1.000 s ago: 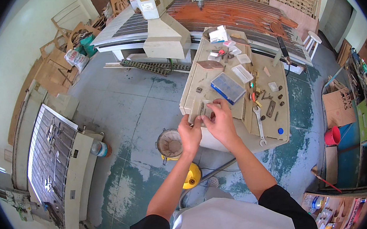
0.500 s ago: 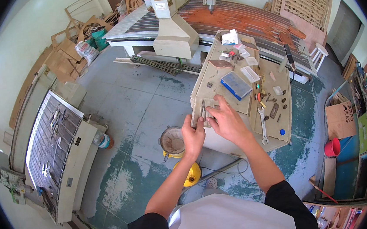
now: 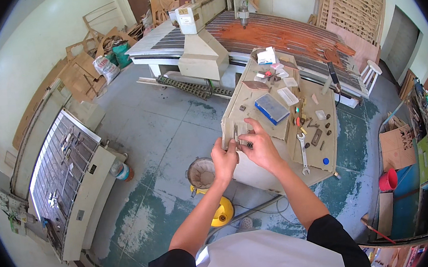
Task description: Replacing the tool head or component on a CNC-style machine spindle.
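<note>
Both hands meet at the near left corner of the cluttered beige tabletop [image 3: 297, 149]. My left hand [image 3: 225, 160] is closed, its thumb lying along the near edge of a small pale case [image 3: 240, 128]. A thin dark metal piece shows in or on that case; its kind is too small to tell. Beside it, my right hand [image 3: 262, 148] is bent, the index finger reaching past the case and the other fingers curled. Something small and dark shows between these fingers, too small to name. Right of the hands lies a blue-edged flat box [image 3: 272, 109] with a clear lid.
An open-ended wrench [image 3: 304, 153], a blue cap [image 3: 326, 161] and several small metal parts lie on the tabletop. Below the left hand stands a yellow vacuum with an open drum [image 3: 201, 174]. A large router table [image 3: 165, 45] stands behind, another machine [image 3: 67, 169] at left.
The view has shifted slightly, so the surroundings sit a little differently. My right hand's fingers have curled in closer beside the case, while my left hand keeps its hold.
</note>
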The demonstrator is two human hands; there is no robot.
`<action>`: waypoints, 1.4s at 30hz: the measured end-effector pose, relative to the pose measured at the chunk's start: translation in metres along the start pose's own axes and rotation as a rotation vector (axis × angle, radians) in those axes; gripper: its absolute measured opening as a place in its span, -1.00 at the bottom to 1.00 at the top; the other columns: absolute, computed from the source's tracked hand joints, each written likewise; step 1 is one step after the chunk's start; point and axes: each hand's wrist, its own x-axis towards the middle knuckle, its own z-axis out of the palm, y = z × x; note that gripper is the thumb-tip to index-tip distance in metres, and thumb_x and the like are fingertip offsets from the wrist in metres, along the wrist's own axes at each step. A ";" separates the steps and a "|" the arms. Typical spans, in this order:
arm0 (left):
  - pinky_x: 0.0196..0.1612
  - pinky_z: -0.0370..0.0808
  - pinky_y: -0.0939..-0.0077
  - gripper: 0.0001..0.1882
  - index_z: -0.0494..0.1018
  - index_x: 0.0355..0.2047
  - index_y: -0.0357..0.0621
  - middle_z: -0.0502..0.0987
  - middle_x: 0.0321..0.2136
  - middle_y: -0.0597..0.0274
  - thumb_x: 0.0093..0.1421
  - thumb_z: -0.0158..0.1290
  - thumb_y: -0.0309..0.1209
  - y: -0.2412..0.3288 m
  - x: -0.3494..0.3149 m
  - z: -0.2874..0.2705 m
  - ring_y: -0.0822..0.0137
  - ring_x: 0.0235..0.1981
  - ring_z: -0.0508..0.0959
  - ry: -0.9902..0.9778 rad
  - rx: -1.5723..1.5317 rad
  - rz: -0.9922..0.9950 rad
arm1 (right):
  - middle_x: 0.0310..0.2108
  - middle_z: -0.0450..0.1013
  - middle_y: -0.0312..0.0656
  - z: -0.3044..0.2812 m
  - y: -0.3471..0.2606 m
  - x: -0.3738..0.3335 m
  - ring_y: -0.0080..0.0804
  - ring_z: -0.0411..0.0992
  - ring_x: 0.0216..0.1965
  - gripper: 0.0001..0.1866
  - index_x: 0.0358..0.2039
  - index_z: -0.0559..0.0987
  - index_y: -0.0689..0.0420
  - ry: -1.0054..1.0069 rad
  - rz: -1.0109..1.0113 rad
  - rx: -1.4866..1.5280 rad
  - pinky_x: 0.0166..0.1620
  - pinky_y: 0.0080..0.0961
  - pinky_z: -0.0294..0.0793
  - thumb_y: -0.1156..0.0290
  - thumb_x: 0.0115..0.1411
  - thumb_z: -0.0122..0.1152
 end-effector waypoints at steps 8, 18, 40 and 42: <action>-0.75 0.26 0.56 -0.86 0.37 -0.35 -0.35 0.41 -0.71 0.27 0.20 -0.01 -0.47 -0.008 0.006 0.010 0.51 -0.80 0.35 -0.022 0.106 0.041 | 0.09 0.25 0.05 -0.006 0.013 0.003 -0.13 0.47 -0.20 -0.79 -0.45 0.60 0.16 0.006 0.054 0.009 -0.09 -0.30 0.47 0.52 -0.18 0.40; -0.57 0.43 0.30 -0.79 0.38 -0.38 -0.47 0.49 -0.66 -0.01 0.12 0.04 -0.47 -0.042 0.055 0.024 0.19 -0.68 0.52 0.055 0.496 0.280 | -0.14 0.40 0.04 -0.016 0.030 0.004 -0.07 0.44 -0.13 -0.87 -0.49 0.54 0.19 0.358 0.119 0.121 -0.18 -0.32 0.47 0.54 -0.11 0.30; -0.74 0.25 0.60 -0.83 0.38 -0.28 -0.33 0.48 -0.49 0.17 0.15 0.08 -0.51 -0.017 0.063 0.016 0.48 -0.69 0.39 0.197 0.332 0.645 | -0.44 0.46 -0.24 -0.069 0.011 -0.036 -0.53 0.41 -0.39 -0.90 -0.34 0.49 0.26 0.524 0.366 1.006 -0.27 -0.58 0.40 0.57 0.11 0.20; -0.70 0.25 0.60 -0.86 0.40 -0.33 -0.31 0.48 -0.51 0.24 0.14 0.10 -0.51 0.018 0.032 0.011 0.52 -0.70 0.37 -0.013 0.182 0.343 | -0.43 0.47 -0.21 -0.071 -0.004 -0.035 -0.48 0.42 -0.37 -0.90 -0.32 0.49 0.26 0.493 0.336 1.120 -0.25 -0.53 0.42 0.58 0.13 0.17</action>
